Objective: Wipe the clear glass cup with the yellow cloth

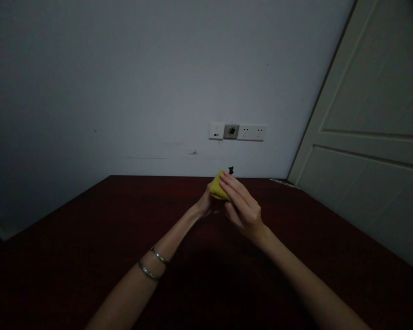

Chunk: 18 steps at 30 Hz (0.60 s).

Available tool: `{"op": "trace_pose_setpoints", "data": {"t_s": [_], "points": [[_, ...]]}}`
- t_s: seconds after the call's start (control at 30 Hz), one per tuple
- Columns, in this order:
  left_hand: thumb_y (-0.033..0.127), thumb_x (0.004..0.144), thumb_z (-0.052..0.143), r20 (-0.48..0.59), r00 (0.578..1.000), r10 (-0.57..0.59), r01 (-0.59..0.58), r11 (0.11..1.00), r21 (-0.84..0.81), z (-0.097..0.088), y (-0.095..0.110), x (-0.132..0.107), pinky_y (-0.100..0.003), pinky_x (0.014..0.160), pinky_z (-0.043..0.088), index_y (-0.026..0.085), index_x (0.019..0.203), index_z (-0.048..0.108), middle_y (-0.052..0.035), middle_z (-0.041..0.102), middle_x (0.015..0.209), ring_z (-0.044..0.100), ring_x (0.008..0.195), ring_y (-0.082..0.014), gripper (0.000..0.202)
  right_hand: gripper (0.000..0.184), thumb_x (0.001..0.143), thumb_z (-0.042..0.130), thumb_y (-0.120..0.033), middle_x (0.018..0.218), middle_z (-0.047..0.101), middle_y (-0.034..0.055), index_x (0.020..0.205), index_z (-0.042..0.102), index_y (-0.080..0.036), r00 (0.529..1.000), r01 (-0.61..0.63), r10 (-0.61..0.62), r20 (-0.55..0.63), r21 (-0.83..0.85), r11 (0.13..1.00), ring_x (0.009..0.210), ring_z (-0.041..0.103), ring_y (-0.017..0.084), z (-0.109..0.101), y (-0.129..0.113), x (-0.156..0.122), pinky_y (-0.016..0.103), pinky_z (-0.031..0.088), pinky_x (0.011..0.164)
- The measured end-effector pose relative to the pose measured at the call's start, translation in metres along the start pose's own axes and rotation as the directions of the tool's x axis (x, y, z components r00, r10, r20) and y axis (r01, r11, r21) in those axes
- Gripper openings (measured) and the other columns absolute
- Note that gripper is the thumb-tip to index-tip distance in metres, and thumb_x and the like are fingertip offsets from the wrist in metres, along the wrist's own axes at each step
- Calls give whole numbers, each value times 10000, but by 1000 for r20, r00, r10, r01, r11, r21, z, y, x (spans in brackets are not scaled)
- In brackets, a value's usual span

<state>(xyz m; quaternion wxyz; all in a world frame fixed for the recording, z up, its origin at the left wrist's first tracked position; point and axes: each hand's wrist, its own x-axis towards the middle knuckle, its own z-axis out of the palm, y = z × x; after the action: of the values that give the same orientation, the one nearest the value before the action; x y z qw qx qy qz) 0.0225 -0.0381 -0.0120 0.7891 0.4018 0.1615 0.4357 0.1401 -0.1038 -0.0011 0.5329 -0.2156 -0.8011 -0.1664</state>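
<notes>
A soft-looking yellow cloth [219, 187] is bunched between my two hands, above the far part of the dark red table [131, 220]. My right hand [242, 206] presses on it from the right, fingers together and laid along its top. My left hand [205, 204] is behind and below the cloth, with its fingers mostly hidden; whether it grips the cloth alone or something beneath it cannot be seen. A small black, jagged shape [231, 170] shows just past my right fingers; what it belongs to is unclear. Two bangles [153, 263] circle my left forearm.
Behind the table stands a pale wall [151, 82] with scuff marks. On it is a row of white sockets [251, 133] with a grey plate [231, 131] among them. A pale panelled door [371, 128] rises along the right side. A thin strip [282, 183] lies at the table's far right corner.
</notes>
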Motion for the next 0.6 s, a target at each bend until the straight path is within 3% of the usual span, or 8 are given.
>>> {"op": "trace_pose_setpoints", "data": {"t_s": [0.1,0.2,0.4,0.6], "points": [[606,786,421,46,999,27,-34,989,147,-3,2,-7,-159,293,223,157,874,607,-14,574,597,455,405,-101,494,567,828,405,-53,1389,470,60,1362,410,-244,993,-98,97,-71,-12,995,1270,456,237,-7,6,7,487,410,1057],[696,740,380,63,998,19,-28,990,141,-5,4,-9,-168,278,250,159,802,584,-4,545,564,434,375,-104,578,578,826,398,-54,1349,514,69,1373,393,-238,977,-186,178,-117,-58,981,1232,499,217,-12,12,14,451,426,1047],[771,707,306,108,982,-157,154,987,41,-8,6,-6,-204,237,239,165,675,549,28,436,426,265,258,-72,654,544,826,474,-125,1378,480,91,1362,412,-203,988,-149,153,39,-71,986,1284,438,237,-7,17,21,472,385,1072],[804,687,254,168,955,-243,231,969,88,-5,9,-7,-194,237,242,164,598,531,-12,466,429,272,271,-64,703,492,877,489,-158,1363,499,73,1358,420,-239,986,-166,167,1,-86,982,1281,443,226,4,24,18,478,402,1064]]}}
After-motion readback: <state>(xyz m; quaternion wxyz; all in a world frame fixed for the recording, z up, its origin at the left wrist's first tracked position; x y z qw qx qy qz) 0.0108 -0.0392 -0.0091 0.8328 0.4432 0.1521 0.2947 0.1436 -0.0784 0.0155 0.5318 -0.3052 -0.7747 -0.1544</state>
